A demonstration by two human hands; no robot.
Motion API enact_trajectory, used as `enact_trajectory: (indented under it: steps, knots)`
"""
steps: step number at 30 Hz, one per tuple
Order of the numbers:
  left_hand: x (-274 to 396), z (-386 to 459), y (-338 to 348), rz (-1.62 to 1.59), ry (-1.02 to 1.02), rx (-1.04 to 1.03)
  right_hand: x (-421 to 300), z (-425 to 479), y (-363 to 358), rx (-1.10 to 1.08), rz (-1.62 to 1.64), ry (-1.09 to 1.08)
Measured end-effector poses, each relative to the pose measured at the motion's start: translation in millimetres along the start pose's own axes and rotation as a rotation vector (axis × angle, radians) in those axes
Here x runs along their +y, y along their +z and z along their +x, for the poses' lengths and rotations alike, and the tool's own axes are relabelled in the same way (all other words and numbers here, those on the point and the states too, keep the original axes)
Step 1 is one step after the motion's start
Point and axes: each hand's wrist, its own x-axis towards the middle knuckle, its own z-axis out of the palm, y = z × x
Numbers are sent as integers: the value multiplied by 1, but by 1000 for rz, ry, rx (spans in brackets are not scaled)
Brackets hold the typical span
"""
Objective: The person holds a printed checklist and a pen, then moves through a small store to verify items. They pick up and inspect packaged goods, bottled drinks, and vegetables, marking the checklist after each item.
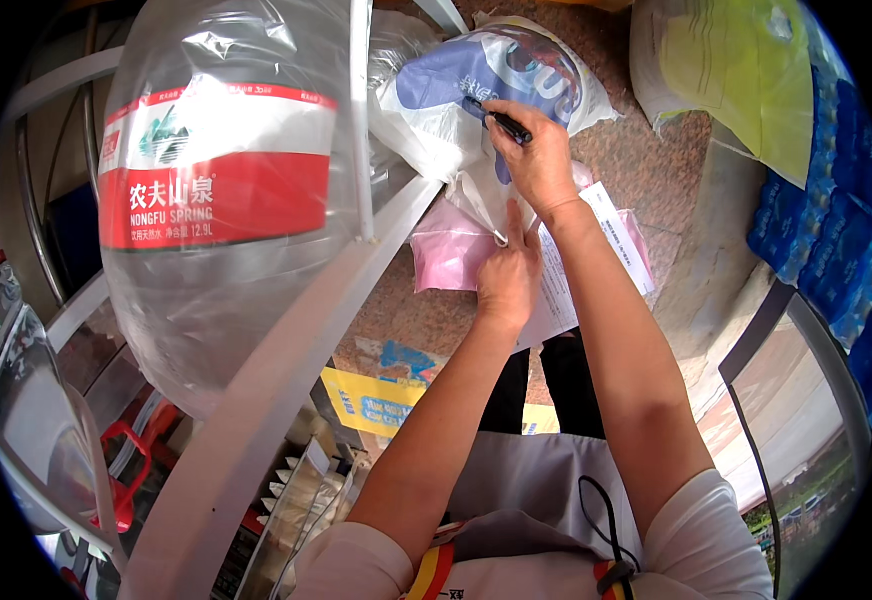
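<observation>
My right hand (537,161) grips a black marker pen (511,127), its far end over the blue print of a white plastic bag (447,97). Whether its tip touches the bag is hard to see. Just below, my left hand (509,274) rests by the bag's gathered handles (473,199), index finger stretched out and the other fingers curled. What lies under its palm is hidden. Beneath both hands is a pink package (447,259). White printed sheets (552,296) lie over it, partly covered by my right forearm.
At left, a large Nongfu Spring water bottle (218,300) in clear wrap stands within a white metal rack (286,322). Blue-wrapped packs (818,232) and a yellow-green bag (728,75) are at right. Below them is a dark-framed glass panel (803,420). The floor (406,322) is speckled stone.
</observation>
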Motion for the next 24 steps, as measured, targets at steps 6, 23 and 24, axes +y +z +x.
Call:
enact_trajectory:
  steps: [6,23,24]
  knots:
    - [-1,-4,-1,46,13,59,-23,-12,-48,61,225,228]
    - [9,-172,-60,-9,342,-99,-94,-178,-234,443,291,621]
    - [12,-172,-66,-26,315,-118,-100,-187,-238,435,305,624]
